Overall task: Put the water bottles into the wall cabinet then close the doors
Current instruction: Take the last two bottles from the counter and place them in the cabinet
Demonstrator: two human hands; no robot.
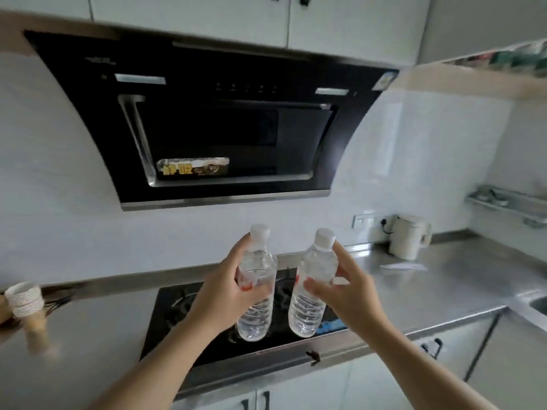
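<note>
Two clear water bottles with white caps are held upright above the stove. My left hand (225, 288) grips the left bottle (258, 267) around its middle, over its red and white label. My right hand (343, 294) grips the right bottle (315, 270) the same way. The bottles stand side by side, a small gap apart. The wall cabinet (349, 22) runs along the top of the view above the range hood; its white doors are shut, with dark handles at the top edge.
A black range hood (207, 119) juts out between me and the cabinet. Below lies a black gas hob (183, 315) in a steel counter (438, 285). A white kettle (408, 236) stands at the right, paper cups (25, 297) at the left, a wall rack (509, 202) far right.
</note>
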